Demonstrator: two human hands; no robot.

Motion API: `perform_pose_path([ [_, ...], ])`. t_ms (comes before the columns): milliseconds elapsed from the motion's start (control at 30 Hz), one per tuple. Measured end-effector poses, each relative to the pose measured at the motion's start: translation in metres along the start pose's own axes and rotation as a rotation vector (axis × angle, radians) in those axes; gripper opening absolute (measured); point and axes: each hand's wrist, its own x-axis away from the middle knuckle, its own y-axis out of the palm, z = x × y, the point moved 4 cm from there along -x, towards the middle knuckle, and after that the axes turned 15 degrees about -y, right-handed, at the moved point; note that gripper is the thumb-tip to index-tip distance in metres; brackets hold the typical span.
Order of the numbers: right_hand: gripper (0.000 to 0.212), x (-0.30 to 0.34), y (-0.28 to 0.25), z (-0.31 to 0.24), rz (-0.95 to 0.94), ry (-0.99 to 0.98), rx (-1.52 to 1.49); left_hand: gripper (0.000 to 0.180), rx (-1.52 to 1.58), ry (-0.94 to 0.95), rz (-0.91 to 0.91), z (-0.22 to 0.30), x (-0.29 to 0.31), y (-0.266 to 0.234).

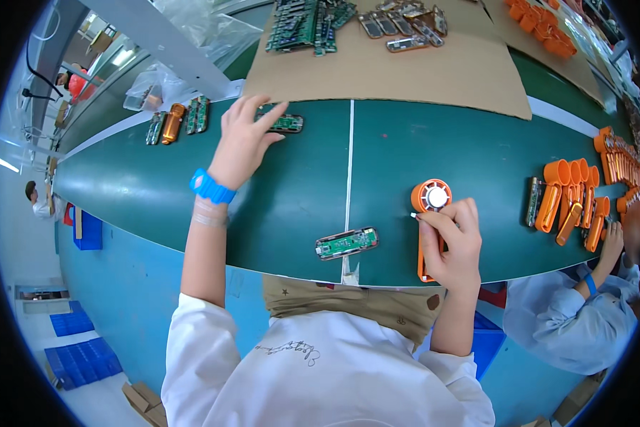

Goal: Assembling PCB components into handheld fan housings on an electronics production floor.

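My left hand (243,139), with a blue band on its wrist, is over the far left part of the green table. Its fingers are spread beside and partly over a green circuit board in a casing (289,124); whether they touch it I cannot tell. My right hand (454,242) pinches a small white piece (414,215) between thumb and forefinger, just below the round head of an orange handheld fan body (421,195). The fan's handle points toward me, partly hidden by the hand. Another circuit board in a casing (347,243) lies near the front edge, between my hands.
Several boards and an orange casing (172,123) lie at the far left. Cardboard (398,78) at the back bears stacked boards (302,25) and filled casings (409,32). Several orange fan bodies (569,192) lie at right, close to another person's hand (612,242).
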Motion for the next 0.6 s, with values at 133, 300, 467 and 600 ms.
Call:
perform_pose_path([
  [133,0.014,0.0,0.0,-0.001,0.004,0.005,0.009,0.041,0.036,0.06,-0.002,-0.012,-0.005,0.021],
  [300,0.014,0.003,0.002,0.001,0.022,0.013,-0.005,0.038,0.429,-0.217,0.233,-0.014,0.002,-0.032],
  [467,0.014,0.005,0.002,0.001,0.01,0.03,0.001,0.062,0.598,-0.163,0.176,0.01,0.021,-0.051],
  [600,0.014,0.0,0.001,0.002,0.031,0.011,-0.012,0.065,0.491,-0.143,0.07,0.018,0.022,-0.036],
])
